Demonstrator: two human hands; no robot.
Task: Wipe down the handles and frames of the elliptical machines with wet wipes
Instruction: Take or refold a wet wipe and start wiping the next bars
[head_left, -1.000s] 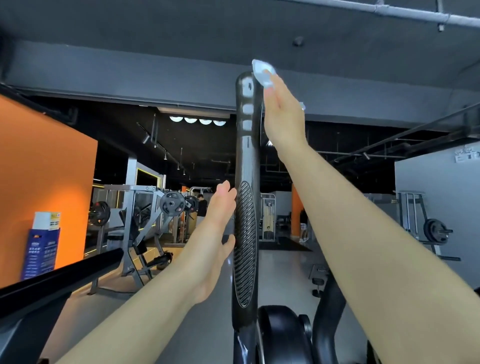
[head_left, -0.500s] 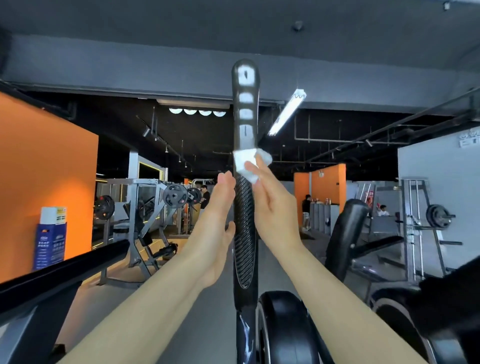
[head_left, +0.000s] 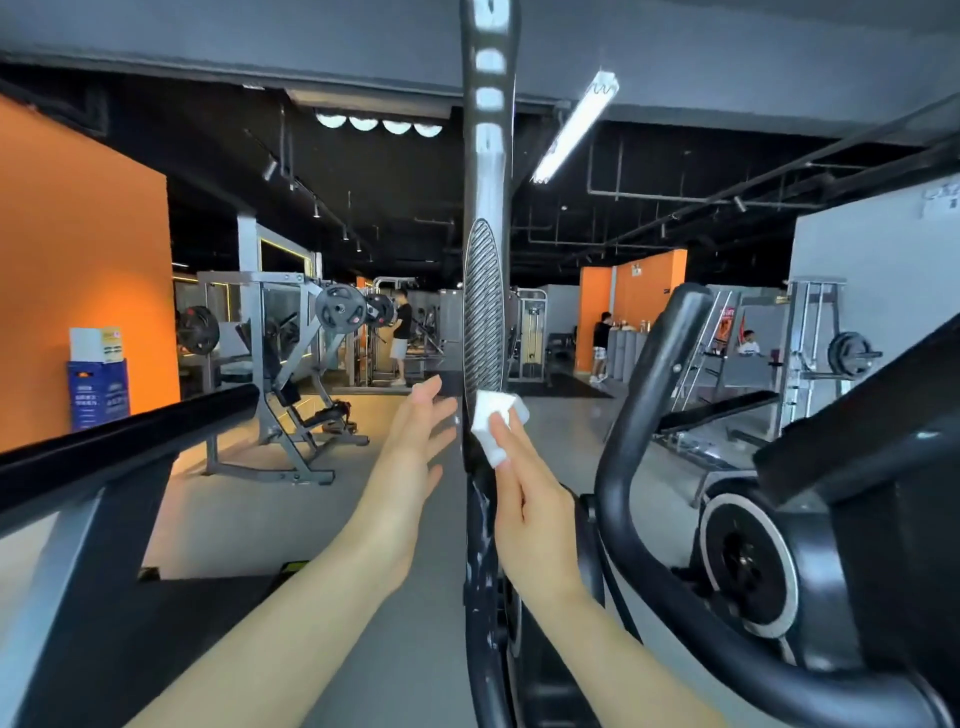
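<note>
A tall black elliptical handle (head_left: 485, 291) rises straight up the middle of the view, with a ribbed grip patch halfway up. My right hand (head_left: 524, 493) presses a folded white wet wipe (head_left: 496, 423) against the handle's right side, just below the ribbed patch, with straight fingers. My left hand (head_left: 415, 447) is flat and open just left of the handle, fingers straight up; whether it touches the handle I cannot tell.
A curved black handlebar (head_left: 639, 447) and a flywheel (head_left: 748, 566) of the machine stand to the right. A black rail (head_left: 119, 431) crosses at the left. Weight racks (head_left: 291, 364) and several people stand farther back on the grey floor.
My right hand has slid the wipe down the handle from its top to below the ribbed patch. My view has tilted down, and my left hand has stayed beside the handle.
</note>
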